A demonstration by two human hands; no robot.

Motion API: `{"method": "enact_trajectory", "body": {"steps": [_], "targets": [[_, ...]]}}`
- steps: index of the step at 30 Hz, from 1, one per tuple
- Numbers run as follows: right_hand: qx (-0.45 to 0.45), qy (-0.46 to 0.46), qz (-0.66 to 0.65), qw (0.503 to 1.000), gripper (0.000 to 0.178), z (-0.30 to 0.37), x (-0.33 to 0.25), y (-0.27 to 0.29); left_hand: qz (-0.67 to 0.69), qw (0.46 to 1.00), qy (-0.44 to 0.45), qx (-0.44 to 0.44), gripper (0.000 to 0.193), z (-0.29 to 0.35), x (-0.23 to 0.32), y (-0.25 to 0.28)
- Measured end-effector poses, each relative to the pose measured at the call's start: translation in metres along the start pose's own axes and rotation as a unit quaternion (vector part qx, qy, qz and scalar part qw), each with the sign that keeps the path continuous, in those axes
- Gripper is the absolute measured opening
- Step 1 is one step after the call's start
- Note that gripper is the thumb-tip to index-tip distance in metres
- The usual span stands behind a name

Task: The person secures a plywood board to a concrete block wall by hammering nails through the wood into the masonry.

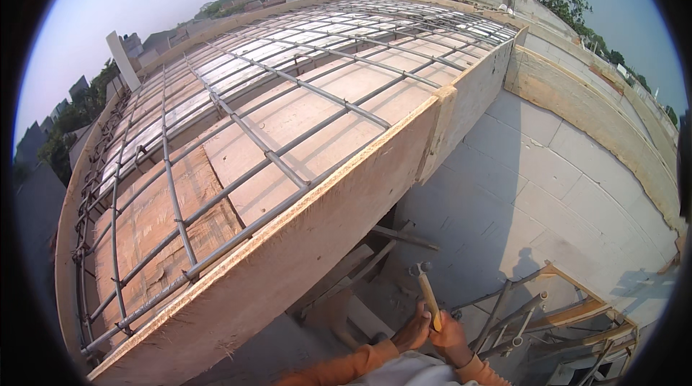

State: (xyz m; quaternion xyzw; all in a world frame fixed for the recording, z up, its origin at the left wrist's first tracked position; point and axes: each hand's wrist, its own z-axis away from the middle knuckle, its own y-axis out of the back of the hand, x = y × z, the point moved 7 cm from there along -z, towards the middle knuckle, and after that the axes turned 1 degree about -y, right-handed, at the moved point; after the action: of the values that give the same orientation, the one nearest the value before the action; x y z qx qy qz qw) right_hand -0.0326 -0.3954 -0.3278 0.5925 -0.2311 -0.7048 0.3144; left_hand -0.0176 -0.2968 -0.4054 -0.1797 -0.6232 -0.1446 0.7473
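Note:
Low in the picture, my two hands are close together in front of my body. My right hand [450, 337] is closed round the lower handle of a hammer [430, 298], which stands nearly upright with its metal head up. My left hand [412, 331] is right beside the handle, its fingers drawn together; what they hold, if anything, is hidden. Ahead and to the left of my hands runs the long wooden formwork board [288, 271]. Behind its edge, a grid of tied steel bars [274, 159] lies over plywood sheets [259, 134].
A wooden batten [437, 130] stands against the board's outer face. To the right rises a pale block wall [555, 177] with another board [577, 98] along its top. Below are a wood and pole frame [577, 317] and loose timbers [405, 237], with a deep drop beside the formwork.

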Motion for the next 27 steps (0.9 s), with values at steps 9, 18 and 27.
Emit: {"method": "enact_trajectory", "body": {"steps": [9,18,27], "targets": [[0.064,0.005,-0.017,0.998,0.033,0.022,0.016,0.018,-0.051,0.998,-0.016,-0.029,0.065,-0.002,-0.021,-0.021],[0.072,0.032,-0.072,0.994,0.039,0.055,0.049,0.046,-0.078,0.992,0.013,-0.102,0.078,-0.005,-0.005,-0.071],[0.056,-0.054,-0.188,0.979,0.033,0.081,0.07,0.068,0.036,0.974,0.124,-0.188,0.085,0.001,-0.012,-0.117]]}}
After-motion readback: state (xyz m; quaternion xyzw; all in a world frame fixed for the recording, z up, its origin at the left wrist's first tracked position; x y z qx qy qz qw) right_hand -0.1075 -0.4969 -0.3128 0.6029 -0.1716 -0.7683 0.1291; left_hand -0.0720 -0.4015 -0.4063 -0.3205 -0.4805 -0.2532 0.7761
